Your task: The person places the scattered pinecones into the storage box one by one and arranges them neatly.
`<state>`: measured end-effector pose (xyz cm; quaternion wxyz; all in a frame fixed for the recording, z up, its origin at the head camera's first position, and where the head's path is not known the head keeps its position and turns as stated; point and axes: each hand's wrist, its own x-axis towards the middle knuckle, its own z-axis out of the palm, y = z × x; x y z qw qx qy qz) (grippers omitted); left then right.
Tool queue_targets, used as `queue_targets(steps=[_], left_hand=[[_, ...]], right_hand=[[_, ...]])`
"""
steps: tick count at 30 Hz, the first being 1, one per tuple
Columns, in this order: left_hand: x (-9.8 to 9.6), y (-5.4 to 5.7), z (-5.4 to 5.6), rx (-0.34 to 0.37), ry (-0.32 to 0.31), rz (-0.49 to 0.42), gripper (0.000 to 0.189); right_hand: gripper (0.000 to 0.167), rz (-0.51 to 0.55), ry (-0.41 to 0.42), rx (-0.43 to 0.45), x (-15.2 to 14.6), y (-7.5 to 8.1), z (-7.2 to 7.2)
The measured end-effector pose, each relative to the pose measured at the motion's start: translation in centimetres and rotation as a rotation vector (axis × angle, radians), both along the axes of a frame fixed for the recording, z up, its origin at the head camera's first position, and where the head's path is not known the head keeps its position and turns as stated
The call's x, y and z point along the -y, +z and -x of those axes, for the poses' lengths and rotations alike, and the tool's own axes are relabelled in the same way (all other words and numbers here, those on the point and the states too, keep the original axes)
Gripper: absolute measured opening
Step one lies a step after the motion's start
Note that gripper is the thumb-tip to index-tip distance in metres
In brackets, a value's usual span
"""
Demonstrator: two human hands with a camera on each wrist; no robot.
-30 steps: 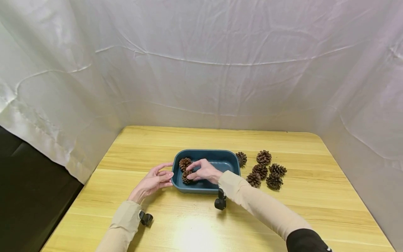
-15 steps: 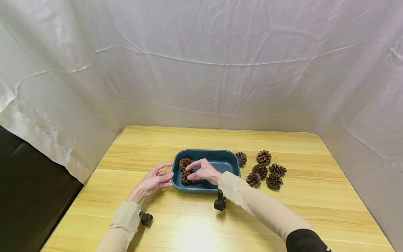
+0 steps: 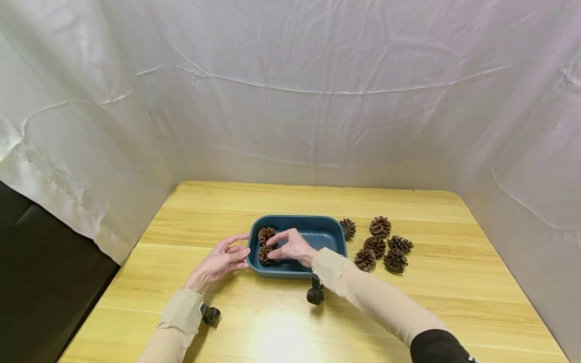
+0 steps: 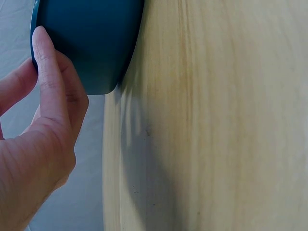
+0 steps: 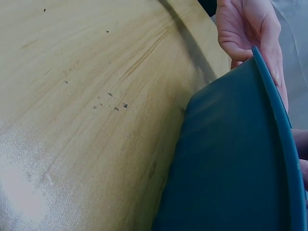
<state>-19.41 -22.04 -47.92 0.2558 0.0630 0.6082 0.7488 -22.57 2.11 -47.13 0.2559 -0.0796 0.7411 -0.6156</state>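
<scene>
A dark blue rectangular tub (image 3: 299, 275) stands on the wooden table. My left hand (image 3: 222, 259) touches its left end from outside; in the left wrist view the fingers (image 4: 50, 86) lie fairly straight against the wall by the rim. Reaching into the tub, my right hand (image 3: 295, 248) pinches a brown pine cone (image 3: 264, 255) between thumb and fingers, low at the left end. Another pine cone (image 3: 266, 235) sits just behind it in the far left corner. The tub's wall hides both cones and most of my right hand in the right wrist view.
Right of the tub, several loose pine cones (image 3: 374, 246) lie on the table (image 3: 218, 212); one pine cone (image 3: 348, 229) is close by the tub's right end. Pale curtains (image 3: 317, 126) hang behind the table and along its sides.
My right hand has shifted slightly left with the pine cone, which is now nearer the tub's left wall. My left hand and the tub have stayed put.
</scene>
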Motion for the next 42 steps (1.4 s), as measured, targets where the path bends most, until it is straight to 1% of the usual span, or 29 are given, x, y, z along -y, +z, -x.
queue_targets(steps=[6,14,27,31,34,39,40,42], left_hand=[[0.03,-0.05,0.01,0.001,0.004,0.001,0.063],[0.04,-0.08,0.02,0.0,0.005,0.0,0.062],[0.07,-0.07,0.01,0.002,0.006,0.01,0.063],[0.1,-0.11,0.01,-0.006,-0.002,0.002,0.064],[0.23,-0.36,0.12,-0.015,-0.013,-0.011,0.061],[0.21,-0.17,0.02,-0.012,-0.011,-0.014,0.06],[0.1,0.04,-0.07,-0.011,-0.005,-0.001,0.062],[0.1,0.04,-0.05,-0.011,-0.004,0.002,0.063]], right_hand=[[0.03,0.0,0.001,-0.015,0.18,-0.03,-0.15],[0.031,0.01,0.003,-0.013,0.3,0.1,-0.28],[0.031,0.014,0.005,-0.004,0.13,0.12,-0.08],[0.031,0.013,0.004,-0.008,0.03,0.19,-0.06],[0.031,0.015,-0.001,-0.008,-0.02,0.26,-0.1],[0.031,0.022,-0.003,-0.001,-0.11,0.41,-0.11],[0.032,0.024,-0.001,0.0,-0.14,0.44,-0.1],[0.032,0.026,0.002,0.003,-0.22,0.51,-0.07]])
